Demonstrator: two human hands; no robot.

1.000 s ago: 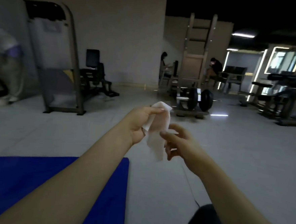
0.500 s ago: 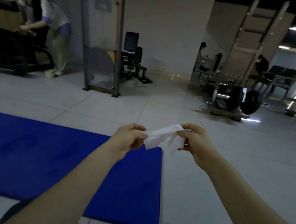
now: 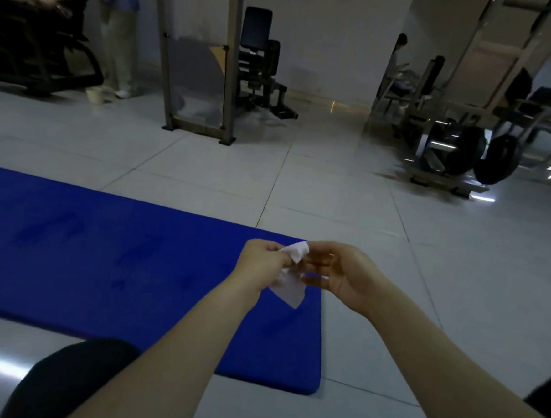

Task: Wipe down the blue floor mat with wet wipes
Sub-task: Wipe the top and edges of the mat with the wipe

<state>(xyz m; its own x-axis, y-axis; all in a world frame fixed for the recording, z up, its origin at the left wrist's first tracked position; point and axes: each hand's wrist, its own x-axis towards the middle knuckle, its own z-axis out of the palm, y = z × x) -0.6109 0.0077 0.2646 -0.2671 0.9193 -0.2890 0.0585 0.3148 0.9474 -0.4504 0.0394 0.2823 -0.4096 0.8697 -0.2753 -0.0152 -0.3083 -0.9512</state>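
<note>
Just above the blue mat (image 3: 101, 262) on grey gym tiles (image 3: 458, 287), left hand (image 3: 260, 266) and right hand (image 3: 344, 275) pinch a wipe (image 3: 295, 252).

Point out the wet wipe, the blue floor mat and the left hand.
wet wipe (image 3: 289, 293): head view, on its hanging lower flap.
blue floor mat (image 3: 101, 262): head view, on its bare top surface.
left hand (image 3: 260, 263): head view, on the back of the hand.

Floor: pale glossy tiles (image 3: 333, 196), beneath and beyond the fingers (image 3: 262, 245).
Wall: plain white (image 3: 329, 33), far ahead.
Machines: metal frame (image 3: 230, 75) ahead-left; plates (image 3: 496, 159) ahead-right.
Light: dim.
</note>
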